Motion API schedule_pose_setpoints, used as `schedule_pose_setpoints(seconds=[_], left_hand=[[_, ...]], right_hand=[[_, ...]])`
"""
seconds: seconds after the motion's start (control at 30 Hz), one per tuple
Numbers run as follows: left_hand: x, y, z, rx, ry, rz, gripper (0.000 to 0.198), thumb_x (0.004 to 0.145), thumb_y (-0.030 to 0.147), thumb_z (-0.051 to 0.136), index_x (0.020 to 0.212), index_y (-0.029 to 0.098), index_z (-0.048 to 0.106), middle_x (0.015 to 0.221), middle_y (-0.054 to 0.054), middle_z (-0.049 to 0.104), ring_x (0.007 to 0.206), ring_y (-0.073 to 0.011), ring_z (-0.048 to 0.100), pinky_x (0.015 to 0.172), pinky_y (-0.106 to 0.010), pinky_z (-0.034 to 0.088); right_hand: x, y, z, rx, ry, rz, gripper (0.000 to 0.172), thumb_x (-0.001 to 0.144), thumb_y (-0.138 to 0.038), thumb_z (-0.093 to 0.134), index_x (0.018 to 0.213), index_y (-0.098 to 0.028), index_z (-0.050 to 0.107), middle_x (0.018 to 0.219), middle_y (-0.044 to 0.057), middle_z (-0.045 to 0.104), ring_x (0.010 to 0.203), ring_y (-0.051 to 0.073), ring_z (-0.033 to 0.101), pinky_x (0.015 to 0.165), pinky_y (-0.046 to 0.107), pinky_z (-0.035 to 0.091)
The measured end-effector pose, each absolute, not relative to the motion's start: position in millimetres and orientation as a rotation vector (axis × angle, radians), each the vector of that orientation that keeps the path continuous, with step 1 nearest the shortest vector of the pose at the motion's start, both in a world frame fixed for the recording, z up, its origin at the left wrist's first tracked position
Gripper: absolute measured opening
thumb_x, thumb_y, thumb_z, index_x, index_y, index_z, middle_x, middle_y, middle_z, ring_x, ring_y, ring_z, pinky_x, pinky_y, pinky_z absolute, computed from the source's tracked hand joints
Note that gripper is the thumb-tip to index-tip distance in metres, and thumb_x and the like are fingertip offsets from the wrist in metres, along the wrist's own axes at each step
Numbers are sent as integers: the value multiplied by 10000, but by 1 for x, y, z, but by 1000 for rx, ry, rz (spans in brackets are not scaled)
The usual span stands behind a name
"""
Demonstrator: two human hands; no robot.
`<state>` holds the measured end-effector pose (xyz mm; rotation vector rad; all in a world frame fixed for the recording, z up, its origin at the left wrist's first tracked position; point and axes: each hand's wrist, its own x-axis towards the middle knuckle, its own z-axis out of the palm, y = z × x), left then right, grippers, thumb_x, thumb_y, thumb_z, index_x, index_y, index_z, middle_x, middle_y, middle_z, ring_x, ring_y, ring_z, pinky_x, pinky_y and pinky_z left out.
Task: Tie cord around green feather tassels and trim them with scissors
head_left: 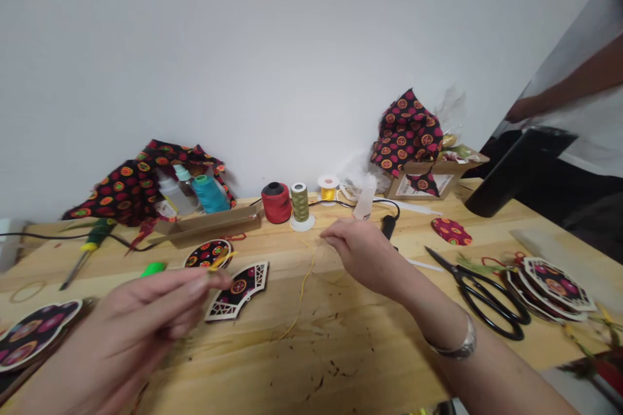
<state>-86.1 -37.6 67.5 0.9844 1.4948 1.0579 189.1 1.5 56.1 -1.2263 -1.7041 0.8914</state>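
My left hand (pixel 158 311) is closed in a pinch, with a short yellow cord (pixel 222 260) sticking up at its fingertips. Farther right, my right hand (pixel 363 253) pinches the upper end of a thin yellow thread (pixel 302 298), which trails down toward the tabletop. Between the hands lies a fan-shaped patterned piece (pixel 239 286) with a pale lattice frame. Behind my left fingers sits a round patterned piece (pixel 207 253), partly hidden. A larger framed piece (pixel 41 334) is beside my left wrist.
Spools of red (pixel 276 202), olive (pixel 300 201) and yellow thread (pixel 328 189) stand near the wall. Black scissors (pixel 487 298) and stacked framed pieces (pixel 552 285) lie at right. A screwdriver (pixel 87 249) is at left. Another person's arm (pixel 569 81) shows beyond a black cylinder (pixel 518 172).
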Motion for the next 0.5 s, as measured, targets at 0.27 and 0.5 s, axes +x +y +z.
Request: schedule_pose_setpoints(seconds=[0.27, 0.5], left_hand=[[-12, -14, 42, 1090, 1060, 880, 257, 702, 381, 689, 751, 137, 753, 410, 82, 294, 429, -62, 192, 440, -242, 95], [-17, -5, 23, 909, 982, 913, 235, 660, 336, 729, 722, 109, 748, 429, 91, 279, 433, -51, 151, 420, -222, 85]], right_hand=[[151, 6, 38, -872, -1563, 1260, 287, 889, -257, 446, 1126, -156, 573, 1050, 90, 636, 965, 156, 597, 876, 334, 456], [154, 8, 20, -900, -1459, 1560, 382, 900, -434, 421, 1059, -134, 596, 771, 38, 622, 653, 114, 598, 647, 271, 490]])
